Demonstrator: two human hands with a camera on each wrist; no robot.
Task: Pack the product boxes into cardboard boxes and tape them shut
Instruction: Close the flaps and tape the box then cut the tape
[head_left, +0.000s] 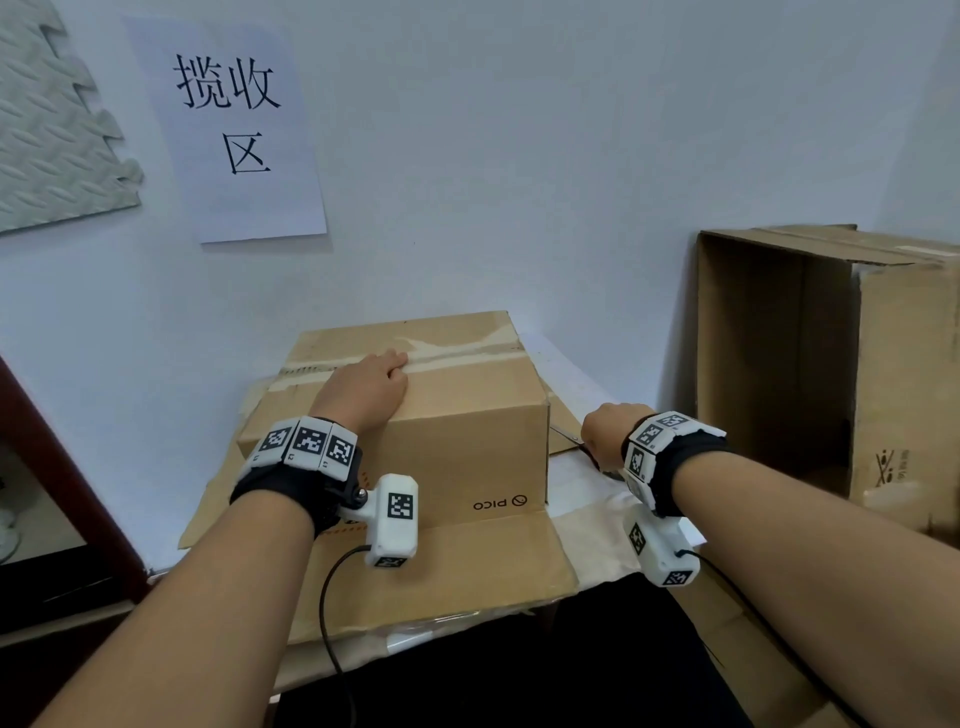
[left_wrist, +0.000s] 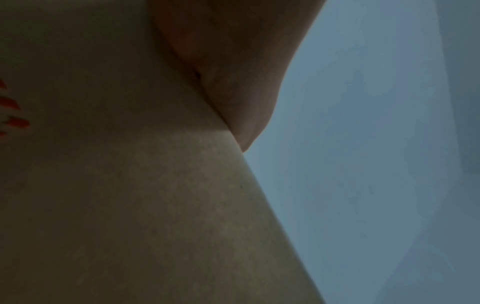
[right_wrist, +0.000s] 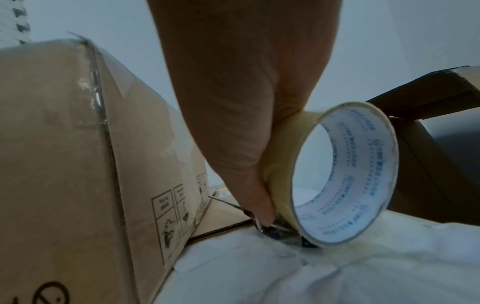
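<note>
A shut brown cardboard box (head_left: 467, 431) with a PICO logo stands on a flattened cardboard sheet (head_left: 441, 571). Clear tape (head_left: 467, 358) runs along its top seam. My left hand (head_left: 384, 371) lies on the box top, fingers pressing on the tape line; the left wrist view shows only the palm (left_wrist: 233, 72) against the box wall (left_wrist: 130, 205). My right hand (head_left: 605, 431) is low at the box's right side and grips a tape roll (right_wrist: 369, 168) near the tabletop. Scissors (right_wrist: 226, 202) lie right under that hand, thumb tip touching them. The box's contents are hidden.
A large open cardboard box (head_left: 779, 364) lies on its side at the right, opening facing left. A white cloth (head_left: 587, 509) covers the table. The wall behind bears a paper sign (head_left: 228, 130) and a foam mat (head_left: 47, 130). A dark red frame (head_left: 62, 467) stands at the left.
</note>
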